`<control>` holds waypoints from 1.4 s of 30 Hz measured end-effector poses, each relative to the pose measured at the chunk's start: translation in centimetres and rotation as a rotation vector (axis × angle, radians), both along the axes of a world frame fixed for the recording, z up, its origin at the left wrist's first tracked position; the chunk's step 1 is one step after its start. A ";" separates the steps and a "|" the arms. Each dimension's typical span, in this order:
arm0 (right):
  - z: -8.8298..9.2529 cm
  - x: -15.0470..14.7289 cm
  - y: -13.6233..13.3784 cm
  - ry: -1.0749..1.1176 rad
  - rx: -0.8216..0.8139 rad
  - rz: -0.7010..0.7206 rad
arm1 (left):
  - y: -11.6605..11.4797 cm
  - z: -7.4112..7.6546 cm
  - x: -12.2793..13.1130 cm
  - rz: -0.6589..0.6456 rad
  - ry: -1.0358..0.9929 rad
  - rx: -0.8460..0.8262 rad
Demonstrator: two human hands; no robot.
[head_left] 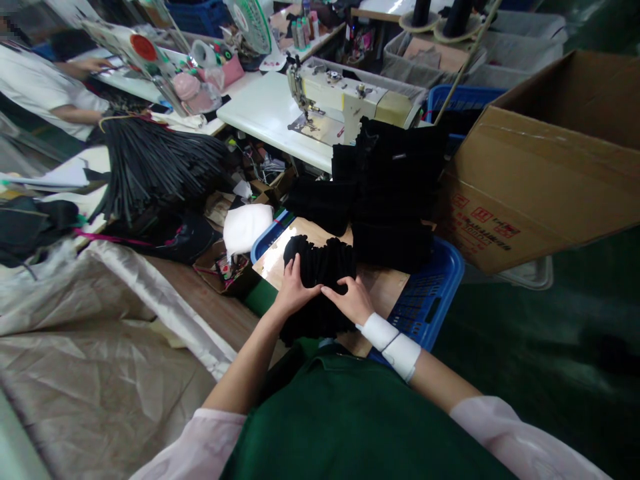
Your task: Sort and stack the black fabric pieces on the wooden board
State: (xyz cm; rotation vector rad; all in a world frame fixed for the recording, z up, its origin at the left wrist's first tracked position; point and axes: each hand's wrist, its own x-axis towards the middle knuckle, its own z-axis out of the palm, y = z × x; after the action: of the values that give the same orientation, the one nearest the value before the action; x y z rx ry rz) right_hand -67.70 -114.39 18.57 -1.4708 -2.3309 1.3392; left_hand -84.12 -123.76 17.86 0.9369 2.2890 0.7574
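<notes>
A stack of black fabric pieces (320, 260) with wavy, ruffled edges lies in front of me on a tan board (273, 257). My left hand (295, 290) grips its left side, fingers along the outer edge and thumb across the top. From the right, my right hand (355, 300) holds the same stack, its fingers partly curled and its wrist wrapped in a white band (393, 343). The two thumb tips meet near the middle. Under the board is a blue plastic basket (445, 277). More black fabric stacks (393, 187) are piled just beyond.
A sewing machine (350, 93) stands on a white table (260, 100) ahead. To the right is an open cardboard box (540, 173). At left, a bundle of black strips (155, 160) hangs over a table edge near a person in white (40, 93). A fabric-lined bin (100, 347) is lower left.
</notes>
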 end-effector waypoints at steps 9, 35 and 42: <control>0.5 -0.1 0.1 -0.110 -0.048 0.016 | -0.2 -0.5 -0.7 -0.004 -0.034 0.011; -3.5 1.5 1.4 0.221 -0.027 -0.302 | -2.6 -1.5 -4.4 0.300 -0.158 0.152; -0.8 2.3 4.0 0.562 -0.204 -0.480 | -5.4 -3.0 -6.9 0.332 -0.407 0.210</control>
State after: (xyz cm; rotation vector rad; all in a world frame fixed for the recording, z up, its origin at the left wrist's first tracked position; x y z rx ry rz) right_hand -65.44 -110.42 17.73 -1.3470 -1.4299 1.6022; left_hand -91.02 -129.12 14.83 0.4315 2.0448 1.2255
